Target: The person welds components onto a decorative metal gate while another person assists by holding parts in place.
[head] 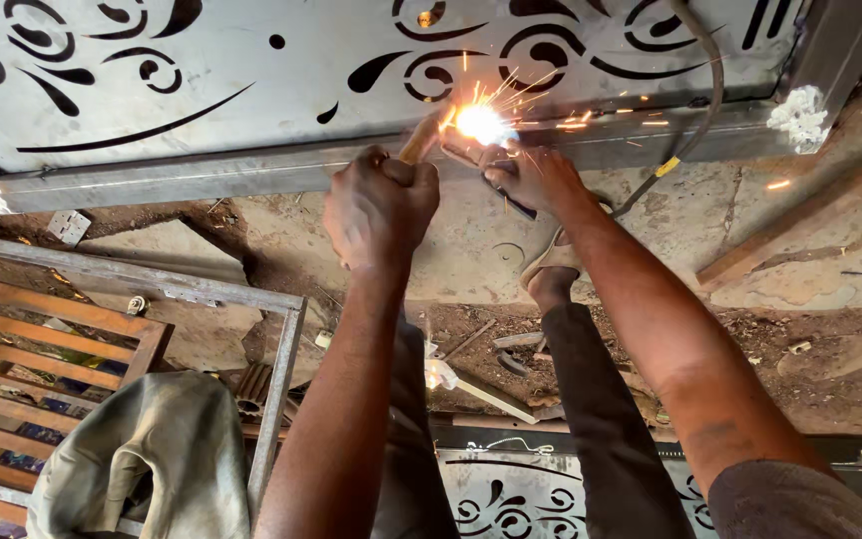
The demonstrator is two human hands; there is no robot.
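Two hands: both bare, working at one bright weld spark [481, 124] on the steel frame bar [251, 178].
Left hand [379, 205]: closed tight in a fist round a tan wooden handle [419, 140], which slants up toward the spark.
Right hand [529, 175]: fingers curled shut on a dark welding holder [511, 200], just beside the spark; a black cable [695, 110] loops away from it.
Work piece: grey sheet-metal panel [251, 70], flat, matt, cut through with scrolls and teardrops, edged by the frame bar; it lies on the ground ahead of the person's knees.
Risk, burns: sparks spray over bare skin and forearms; no gloves show.
Risk, foot: a sandalled foot [556, 262] sits close under the arc, open to hot droplets.
Risk, cable: it crosses the panel near the sparks and could scorch.
Risk, cloth: an olive garment [152, 449] hangs on a metal rail [132, 274], near but apart.
Ground: rough, cracked concrete [431, 250], dusty, strewn with scrap.
Other: a slatted wooden frame [32, 359], a second cut panel [511, 494].
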